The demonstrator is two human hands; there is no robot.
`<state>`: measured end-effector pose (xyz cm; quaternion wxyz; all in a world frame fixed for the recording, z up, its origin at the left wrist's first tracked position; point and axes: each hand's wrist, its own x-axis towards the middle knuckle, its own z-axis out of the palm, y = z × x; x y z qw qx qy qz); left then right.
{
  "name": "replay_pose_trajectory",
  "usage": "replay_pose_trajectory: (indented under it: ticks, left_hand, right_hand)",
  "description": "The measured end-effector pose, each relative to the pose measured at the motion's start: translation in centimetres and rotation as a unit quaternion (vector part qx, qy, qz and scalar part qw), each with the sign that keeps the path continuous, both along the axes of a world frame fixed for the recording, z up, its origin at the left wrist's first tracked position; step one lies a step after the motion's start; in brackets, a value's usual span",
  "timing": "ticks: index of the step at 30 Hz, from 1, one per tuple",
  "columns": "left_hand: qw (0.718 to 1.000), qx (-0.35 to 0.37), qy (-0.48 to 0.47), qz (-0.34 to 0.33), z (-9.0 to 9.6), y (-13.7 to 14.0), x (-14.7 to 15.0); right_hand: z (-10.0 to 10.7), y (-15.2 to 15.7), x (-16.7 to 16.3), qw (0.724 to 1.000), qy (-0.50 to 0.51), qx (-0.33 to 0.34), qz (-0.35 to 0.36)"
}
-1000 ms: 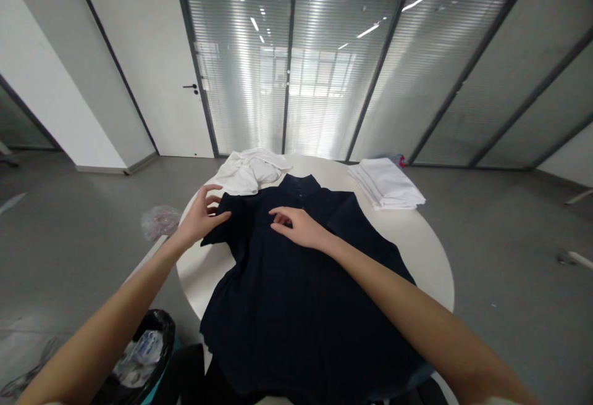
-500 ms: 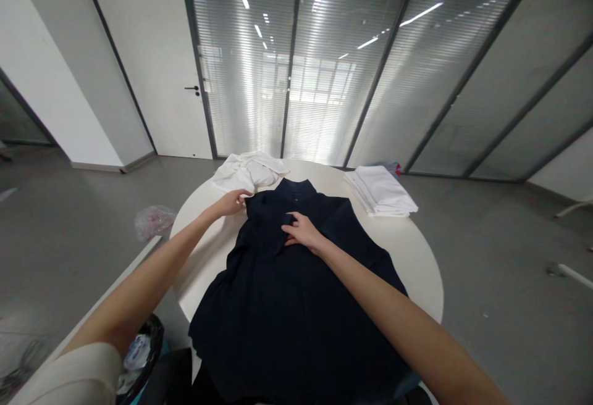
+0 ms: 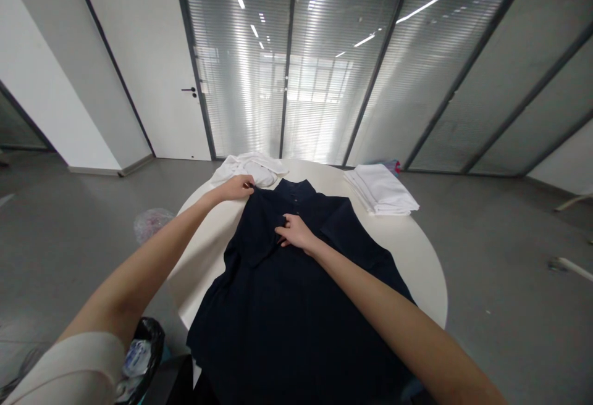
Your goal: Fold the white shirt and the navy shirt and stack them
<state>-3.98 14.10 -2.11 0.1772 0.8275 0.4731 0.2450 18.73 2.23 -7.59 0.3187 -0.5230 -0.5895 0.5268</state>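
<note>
A dark navy shirt point(image 3: 296, 312) lies spread over the round white table point(image 3: 424, 263), its collar at the far side and its lower part hanging toward me. My left hand point(image 3: 238, 187) pinches the shirt at its left shoulder edge. On the left chest, my right hand point(image 3: 296, 232) grips the end of the left sleeve, which is laid inward across the front. The right sleeve also lies over the body of the shirt.
Behind my left hand is a crumpled white cloth point(image 3: 250, 167). Folded white cloths point(image 3: 382, 190) are stacked at the back right. On the floor at left are a clear plastic bag point(image 3: 152, 225) and a lined trash bin point(image 3: 148, 355). A glass partition point(image 3: 315, 71) stands beyond the table.
My left hand has moved slightly up and right and closed on the shirt's shoulder edge. My right hand has shifted a little left with the sleeve, which now lies flatter.
</note>
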Motion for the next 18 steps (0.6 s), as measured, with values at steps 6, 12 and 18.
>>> replay_pose_trajectory:
  ticks: [6, 12, 18]
  left_hand:
    - [0.998, -0.012, -0.057, 0.006, 0.5, 2.0, 0.9]
    - [0.988, 0.001, -0.062, 0.142, -2.4, 3.2, -0.8]
    - [0.972, 0.042, -0.064, 0.222, -4.8, 2.3, -1.2]
  right_hand:
    - [-0.4, 0.8, -0.4, 0.999, -0.031, 0.008, 0.001]
    - [-0.2, 1.0, -0.6, 0.999, -0.030, -0.032, -0.027]
    - [0.3, 1.6, -1.1, 0.996, -0.062, -0.052, -0.034]
